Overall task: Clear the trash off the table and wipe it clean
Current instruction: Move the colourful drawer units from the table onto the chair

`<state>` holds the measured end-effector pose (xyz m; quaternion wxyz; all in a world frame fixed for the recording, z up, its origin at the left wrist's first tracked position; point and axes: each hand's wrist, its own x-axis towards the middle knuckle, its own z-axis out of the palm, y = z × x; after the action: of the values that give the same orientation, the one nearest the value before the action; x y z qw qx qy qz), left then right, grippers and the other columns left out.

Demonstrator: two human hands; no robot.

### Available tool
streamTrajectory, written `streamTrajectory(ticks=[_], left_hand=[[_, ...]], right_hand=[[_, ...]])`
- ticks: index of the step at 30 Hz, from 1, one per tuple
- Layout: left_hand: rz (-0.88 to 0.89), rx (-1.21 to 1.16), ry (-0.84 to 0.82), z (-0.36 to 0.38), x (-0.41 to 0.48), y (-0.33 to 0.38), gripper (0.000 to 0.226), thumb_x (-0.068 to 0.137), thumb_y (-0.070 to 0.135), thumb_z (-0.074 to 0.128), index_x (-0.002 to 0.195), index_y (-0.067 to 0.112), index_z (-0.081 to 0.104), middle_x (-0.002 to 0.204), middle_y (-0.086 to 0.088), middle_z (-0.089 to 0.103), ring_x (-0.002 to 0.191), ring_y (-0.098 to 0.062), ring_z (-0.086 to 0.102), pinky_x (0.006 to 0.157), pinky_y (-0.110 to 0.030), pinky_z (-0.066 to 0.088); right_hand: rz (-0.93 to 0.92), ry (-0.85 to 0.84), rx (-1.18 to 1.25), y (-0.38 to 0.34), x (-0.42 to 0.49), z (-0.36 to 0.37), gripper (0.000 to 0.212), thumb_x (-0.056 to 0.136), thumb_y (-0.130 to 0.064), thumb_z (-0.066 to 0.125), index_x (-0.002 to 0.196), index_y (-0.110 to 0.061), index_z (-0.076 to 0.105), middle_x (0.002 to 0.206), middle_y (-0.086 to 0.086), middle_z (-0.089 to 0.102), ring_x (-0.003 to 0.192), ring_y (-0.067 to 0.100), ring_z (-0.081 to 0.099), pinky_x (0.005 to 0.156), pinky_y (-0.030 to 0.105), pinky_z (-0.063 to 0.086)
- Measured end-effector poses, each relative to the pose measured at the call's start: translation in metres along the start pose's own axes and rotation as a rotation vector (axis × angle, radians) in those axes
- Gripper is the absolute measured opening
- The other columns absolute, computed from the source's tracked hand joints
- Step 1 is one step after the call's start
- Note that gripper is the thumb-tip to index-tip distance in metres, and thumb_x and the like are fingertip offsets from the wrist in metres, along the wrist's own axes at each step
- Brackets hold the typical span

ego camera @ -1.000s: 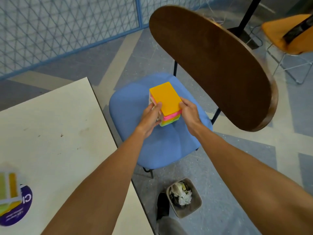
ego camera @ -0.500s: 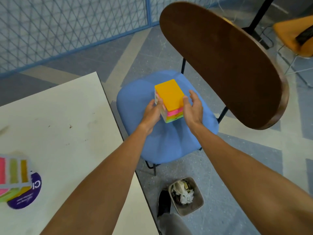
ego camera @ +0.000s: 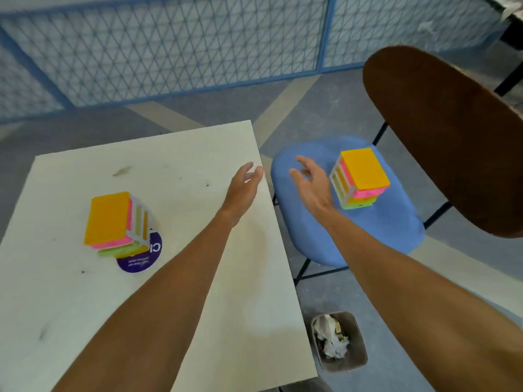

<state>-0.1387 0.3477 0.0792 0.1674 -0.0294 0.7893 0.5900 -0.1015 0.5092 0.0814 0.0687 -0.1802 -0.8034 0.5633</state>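
A colourful block of sticky notes [ego camera: 360, 178] with an orange top stands on the blue chair seat [ego camera: 368, 230]. My right hand [ego camera: 311, 182] hovers just left of it, fingers relaxed, holding nothing. My left hand [ego camera: 244, 188] is over the right edge of the pale table [ego camera: 169, 292], fingers straight and empty. A second sticky-note block [ego camera: 113, 222] sits on the table's left part, on top of a round purple sticker or coaster [ego camera: 141, 257]. Small dark specks and smudges mark the tabletop.
A small grey bin [ego camera: 339, 342] with crumpled paper stands on the floor by the table's right front corner. The chair's brown backrest [ego camera: 452, 137] rises at the right. A blue mesh fence [ego camera: 169, 46] runs along the back.
Both hands have let go of the sticky-note block on the chair and drawn back to the left. The view has swung left, showing more of the table and the second block.
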Motion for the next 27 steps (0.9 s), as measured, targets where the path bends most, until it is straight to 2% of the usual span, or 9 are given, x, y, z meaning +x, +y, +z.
streamTrajectory(ticks=[3,6,10,14,16,22,27], left_hand=[[0.070,0.078,0.107,-0.062,-0.018,-0.005,0.049,0.100,0.044,0.047,0.145,0.026,0.041,0.148,-0.002,0.046,0.132,-0.021,0.047,0.107,-0.037,0.042],[0.141,0.202,0.189,-0.121,-0.033,-0.016,0.048,0.100,0.041,0.050,0.144,0.025,0.042,0.146,-0.002,0.047,0.131,-0.019,0.047,0.103,-0.032,0.041],[0.166,0.329,0.304,-0.194,-0.048,-0.039,0.049,0.100,0.038,0.051,0.145,0.022,0.043,0.149,-0.005,0.044,0.135,-0.020,0.042,0.111,-0.038,0.038],[0.127,0.374,0.395,-0.259,-0.055,-0.070,0.048,0.099,0.037,0.050,0.144,0.023,0.044,0.147,-0.007,0.043,0.135,-0.023,0.040,0.109,-0.040,0.036],[0.082,0.367,0.427,-0.284,-0.055,-0.084,0.049,0.098,0.037,0.050,0.145,0.022,0.043,0.145,-0.009,0.043,0.133,-0.025,0.041,0.108,-0.042,0.038],[-0.050,0.289,0.361,-0.325,-0.053,-0.118,0.053,0.100,0.035,0.051,0.149,0.021,0.036,0.148,-0.011,0.040,0.135,-0.026,0.042,0.105,-0.041,0.041],[-0.138,0.228,0.257,-0.337,-0.042,-0.137,0.056,0.100,0.035,0.052,0.151,0.023,0.031,0.151,-0.008,0.039,0.135,-0.027,0.043,0.105,-0.044,0.045]], right_hand=[[0.016,-0.097,0.020,-0.025,-0.017,0.047,0.045,0.097,-0.024,0.056,0.141,-0.019,0.049,0.142,0.003,0.052,0.127,0.020,0.050,0.106,0.036,0.042],[0.015,-0.172,0.054,-0.049,-0.038,0.094,0.044,0.098,-0.026,0.055,0.141,-0.024,0.048,0.145,-0.002,0.049,0.128,0.017,0.049,0.103,0.031,0.042],[0.044,-0.253,0.075,-0.070,-0.063,0.155,0.045,0.098,-0.028,0.055,0.142,-0.025,0.046,0.149,0.000,0.042,0.132,0.019,0.044,0.101,0.030,0.040],[0.084,-0.324,0.076,-0.082,-0.084,0.210,0.047,0.097,-0.028,0.057,0.143,-0.024,0.046,0.149,0.000,0.042,0.126,0.011,0.044,0.096,0.026,0.038],[0.114,-0.351,0.079,-0.084,-0.093,0.233,0.048,0.097,-0.027,0.057,0.143,-0.023,0.046,0.148,0.001,0.041,0.130,0.012,0.043,0.096,0.026,0.037],[0.190,-0.416,0.032,-0.083,-0.106,0.292,0.049,0.098,-0.027,0.056,0.145,-0.023,0.043,0.146,0.005,0.045,0.131,0.019,0.045,0.097,0.030,0.040],[0.219,-0.422,0.018,-0.080,-0.105,0.327,0.049,0.099,-0.026,0.055,0.146,-0.019,0.041,0.144,0.007,0.048,0.128,0.023,0.049,0.091,0.030,0.045]])
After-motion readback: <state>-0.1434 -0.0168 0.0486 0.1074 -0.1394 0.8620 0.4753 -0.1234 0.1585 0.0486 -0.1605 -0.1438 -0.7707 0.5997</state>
